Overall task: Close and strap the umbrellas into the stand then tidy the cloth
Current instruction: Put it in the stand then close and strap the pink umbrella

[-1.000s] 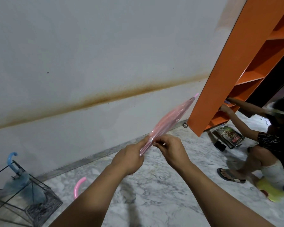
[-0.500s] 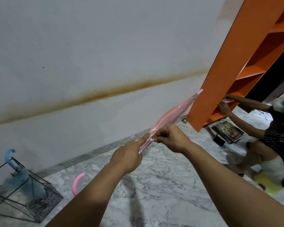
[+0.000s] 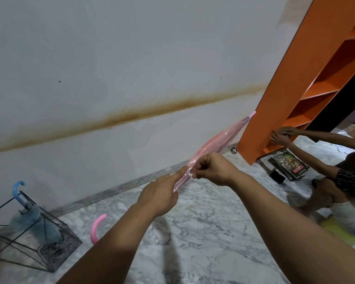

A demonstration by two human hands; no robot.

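The folded pink umbrella (image 3: 211, 147) is held aslant above the marble floor (image 3: 203, 232), its tip near the orange shelf (image 3: 279, 85); its shaft is gripped by the left hand (image 3: 160, 196), while its strap is pinched by the right hand (image 3: 211, 168) at the canopy's lower end; the blue umbrella (image 3: 29, 220) is seen standing in the wire stand (image 3: 55, 240) by the wall (image 3: 131, 58), well apart to the left.

Pale wall (image 3: 131, 58) with brown stain; grey marble floor (image 3: 203, 232); orange shelving (image 3: 291, 78) at right.
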